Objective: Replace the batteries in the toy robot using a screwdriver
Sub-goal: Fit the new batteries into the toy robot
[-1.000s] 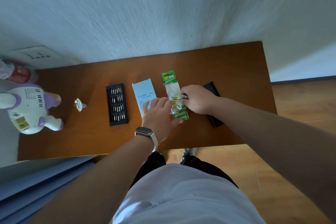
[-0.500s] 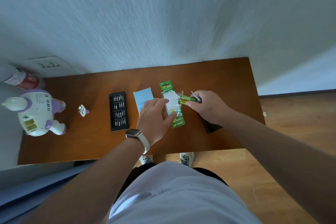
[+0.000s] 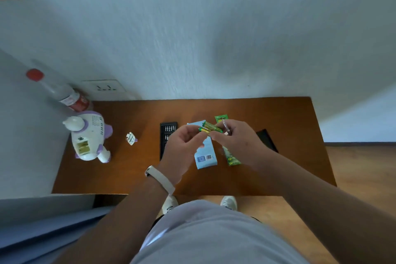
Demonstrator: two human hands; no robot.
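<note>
The white and purple toy robot [image 3: 89, 137] lies at the table's left end with its battery bay open. Its small cover [image 3: 131, 138] lies just to the right of it. Above the middle of the table both hands hold green and yellow batteries [image 3: 211, 128]. My left hand [image 3: 182, 150] pinches their left end. My right hand [image 3: 235, 141] grips their right end and also keeps a thin silvery screwdriver [image 3: 226, 128] between its fingers. The green battery pack [image 3: 232, 157] lies on the table under my right hand.
A black tray of screwdriver bits [image 3: 168, 132] and a light blue box [image 3: 205, 155] lie below my hands. A black lid [image 3: 266, 140] is to the right. A red-capped bottle [image 3: 64, 94] stands in the back left corner by a wall socket [image 3: 107, 87].
My right hand pulled batteries out of the pack and lifted them. My left hand left the pack and took their other end. The view has tilted up toward the wall.
</note>
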